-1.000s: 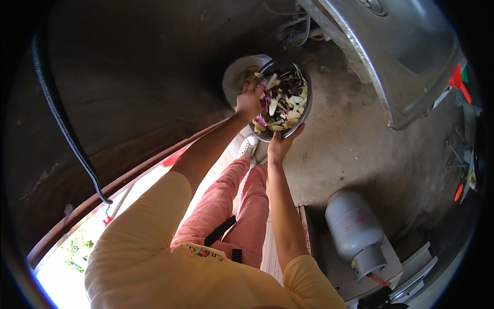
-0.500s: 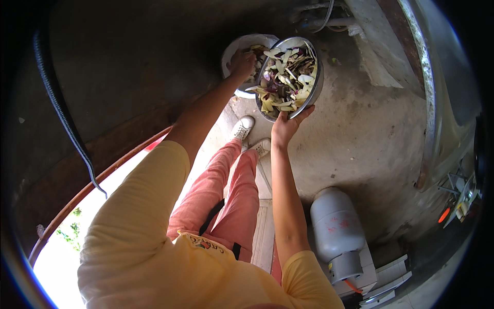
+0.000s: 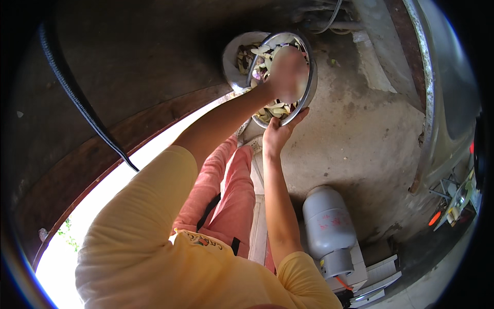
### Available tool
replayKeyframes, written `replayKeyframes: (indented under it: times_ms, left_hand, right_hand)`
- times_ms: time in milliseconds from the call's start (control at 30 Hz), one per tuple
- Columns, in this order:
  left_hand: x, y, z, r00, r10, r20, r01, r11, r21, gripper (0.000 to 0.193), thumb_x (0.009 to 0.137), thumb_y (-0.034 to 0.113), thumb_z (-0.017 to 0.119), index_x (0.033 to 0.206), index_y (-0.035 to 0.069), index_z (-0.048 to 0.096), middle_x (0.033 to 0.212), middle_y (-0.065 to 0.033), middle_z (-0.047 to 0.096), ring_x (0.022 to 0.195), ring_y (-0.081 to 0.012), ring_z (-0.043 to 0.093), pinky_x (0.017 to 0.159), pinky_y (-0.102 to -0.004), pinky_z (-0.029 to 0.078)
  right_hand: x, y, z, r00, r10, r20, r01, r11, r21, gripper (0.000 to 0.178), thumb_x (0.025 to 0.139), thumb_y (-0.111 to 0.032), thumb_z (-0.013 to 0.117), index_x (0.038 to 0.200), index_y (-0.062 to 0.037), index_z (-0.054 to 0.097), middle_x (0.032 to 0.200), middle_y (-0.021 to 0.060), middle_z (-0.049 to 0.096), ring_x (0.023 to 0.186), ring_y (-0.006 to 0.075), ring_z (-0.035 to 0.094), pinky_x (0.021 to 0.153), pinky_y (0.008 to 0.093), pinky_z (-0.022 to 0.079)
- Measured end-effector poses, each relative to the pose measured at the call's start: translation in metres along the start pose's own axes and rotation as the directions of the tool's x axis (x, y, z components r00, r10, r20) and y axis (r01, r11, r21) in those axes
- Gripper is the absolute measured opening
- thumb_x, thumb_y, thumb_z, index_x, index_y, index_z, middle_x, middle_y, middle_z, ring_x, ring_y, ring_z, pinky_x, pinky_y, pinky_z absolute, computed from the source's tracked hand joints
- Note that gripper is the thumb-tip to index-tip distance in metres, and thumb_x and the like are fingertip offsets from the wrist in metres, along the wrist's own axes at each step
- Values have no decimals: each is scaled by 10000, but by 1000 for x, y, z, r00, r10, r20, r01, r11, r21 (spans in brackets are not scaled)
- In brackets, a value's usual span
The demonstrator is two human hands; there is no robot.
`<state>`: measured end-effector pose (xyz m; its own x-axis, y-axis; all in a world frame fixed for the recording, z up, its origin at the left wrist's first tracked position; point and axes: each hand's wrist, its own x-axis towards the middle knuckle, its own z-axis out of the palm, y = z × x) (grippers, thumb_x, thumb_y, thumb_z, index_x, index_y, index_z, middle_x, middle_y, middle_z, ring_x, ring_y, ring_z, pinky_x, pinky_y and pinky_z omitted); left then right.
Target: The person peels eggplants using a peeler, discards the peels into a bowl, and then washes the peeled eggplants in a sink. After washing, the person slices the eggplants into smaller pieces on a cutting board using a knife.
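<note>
A metal bowl (image 3: 312, 82) full of vegetable peelings (image 3: 261, 52), pale strips with some purple bits, is held tilted at the far middle. My right hand (image 3: 280, 132) grips its near rim, fingers underneath. Over the peelings inside the bowl is my left hand (image 3: 289, 74), smeared so that its fingers do not show; whether it holds anything is hidden. Just left of the bowl and partly behind it stands a white bucket (image 3: 231, 66) with more peelings in it.
A grey gas cylinder (image 3: 329, 221) stands at the right, near a white tiled ledge (image 3: 378, 275). Utensils (image 3: 455, 201) are at the far right edge. A black cable (image 3: 82, 108) hangs at the left. Hoses (image 3: 329, 18) lie at the back wall.
My left hand has moved right, out of the white bucket and over the peelings in the bowl. The bowl, still in my right hand, has shifted slightly left.
</note>
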<state>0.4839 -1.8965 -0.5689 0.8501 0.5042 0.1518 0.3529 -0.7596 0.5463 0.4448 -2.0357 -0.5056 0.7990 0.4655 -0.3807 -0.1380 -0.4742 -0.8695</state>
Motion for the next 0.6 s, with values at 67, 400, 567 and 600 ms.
replayKeyframes:
  times_ms: [67,400,567,600]
  left_hand:
    - [1,-5,6,983,-116,143,128,989,-75,540,547,153,753,1060,145,584,1165,-100,448,1178,-314,390,991,-492,325]
    - [-38,-60,30,976,-16,216,8,999,37,504,599,85,741,1078,127,587,1177,-113,478,1146,-306,456,935,-429,396]
    - [-45,-77,21,753,-530,391,656,655,-375,276,857,248,556,1087,99,584,1035,-157,562,949,-304,563,808,-392,466]
    - [-63,-101,27,808,-511,293,589,686,-428,331,824,191,589,1134,77,568,1073,-156,563,959,-302,564,826,-364,463]
  right_hand:
    - [1,5,1,1000,-14,-16,14,1000,-26,849,771,110,470,1448,31,-36,1465,306,155,1349,378,265,1102,374,231]
    - [11,8,15,994,-59,-91,45,988,-145,817,786,128,476,1458,8,27,1463,276,218,1340,358,295,1091,363,246]
    - [18,21,5,961,-204,-186,149,950,-273,842,766,130,516,1455,-6,51,1404,306,263,1276,447,341,1044,445,322]
    - [18,17,5,963,-210,-167,157,945,-286,844,766,132,509,1450,10,30,1406,315,250,1283,447,328,1054,444,305]
